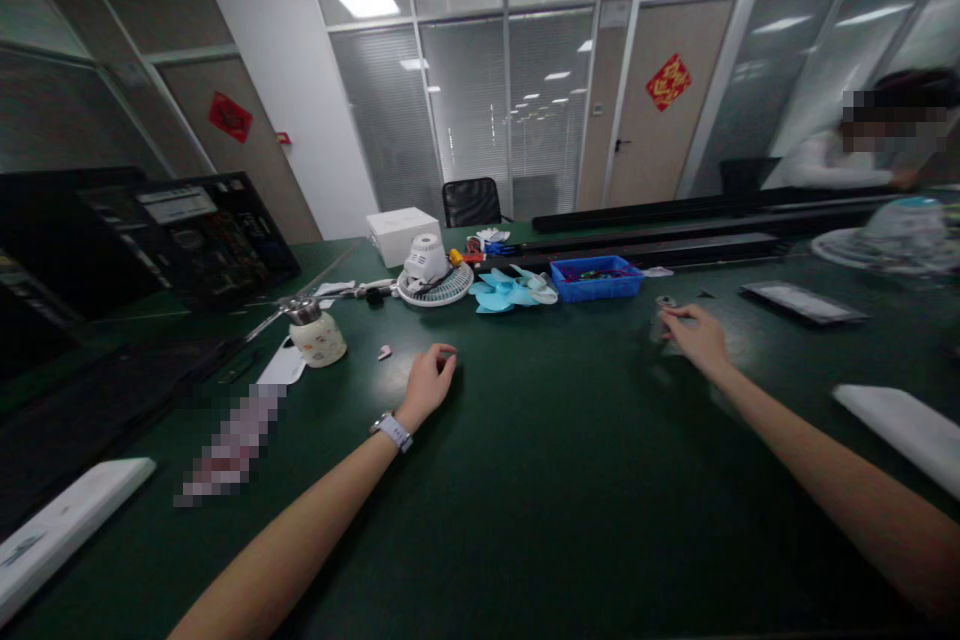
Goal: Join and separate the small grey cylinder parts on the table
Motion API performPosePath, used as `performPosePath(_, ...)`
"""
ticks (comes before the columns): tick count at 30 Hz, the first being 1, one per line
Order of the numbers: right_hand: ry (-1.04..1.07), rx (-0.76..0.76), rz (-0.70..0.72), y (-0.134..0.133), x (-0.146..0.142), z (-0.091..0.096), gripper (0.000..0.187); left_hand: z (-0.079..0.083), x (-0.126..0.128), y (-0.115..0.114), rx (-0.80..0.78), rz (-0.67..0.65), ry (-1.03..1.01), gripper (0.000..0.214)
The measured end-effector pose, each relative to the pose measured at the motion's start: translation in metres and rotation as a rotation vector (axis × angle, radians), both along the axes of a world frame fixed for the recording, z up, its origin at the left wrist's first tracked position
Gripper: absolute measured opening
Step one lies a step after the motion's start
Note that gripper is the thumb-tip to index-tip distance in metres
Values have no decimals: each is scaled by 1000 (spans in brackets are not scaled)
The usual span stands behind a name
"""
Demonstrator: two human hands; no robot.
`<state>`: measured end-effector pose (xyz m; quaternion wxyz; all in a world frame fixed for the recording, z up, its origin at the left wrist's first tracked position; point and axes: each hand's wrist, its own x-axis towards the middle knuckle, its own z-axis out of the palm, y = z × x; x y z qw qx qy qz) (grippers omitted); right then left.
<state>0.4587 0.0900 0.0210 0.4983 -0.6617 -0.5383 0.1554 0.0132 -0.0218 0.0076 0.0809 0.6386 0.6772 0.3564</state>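
My right hand (696,338) is over the right part of the green table (555,480). Its thumb and fingers pinch a small, clear-looking piece with a greyish top (665,304), blurred and partly hidden by the fingertips. My left hand (430,386), with a watch (391,431) at the wrist, rests on the table with its fingers loosely bent and nothing visible in them. To its left lies a small pale pink piece (385,353). Beyond the hands are light-blue fan blades (504,291) and a blue tray (598,284) of small parts.
A white fan housing (427,265) in a round grille stands before a white box (403,236). A cream jar (319,338) and an opened computer case (195,240) are at left. Right are a flat dark-edged item (804,302) and a white slab (904,430). Another person (825,158) sits far right.
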Motion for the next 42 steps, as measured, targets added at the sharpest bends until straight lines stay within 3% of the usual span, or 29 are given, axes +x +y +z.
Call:
performPosePath(6, 209, -180, -30, -3, -12, 12, 29, 0, 2, -1, 1, 5, 1, 22)
performPosePath(20, -87, -121, -139, -9, -22, 14, 24, -7, -2, 2, 26, -16, -3, 22)
performPosePath(26, -190, -94, -76, 0, -12, 6, 24, -8, -2, 2, 36, -18, 12, 22)
performPosePath(36, 156, -64, -54, 11, -5, -14, 30, -9, -3, 3, 50, -28, 20, 21)
performPosePath(42, 348, -61, -86, 4, -16, -6, 35, -10, -4, 3, 40, -31, 18, 20)
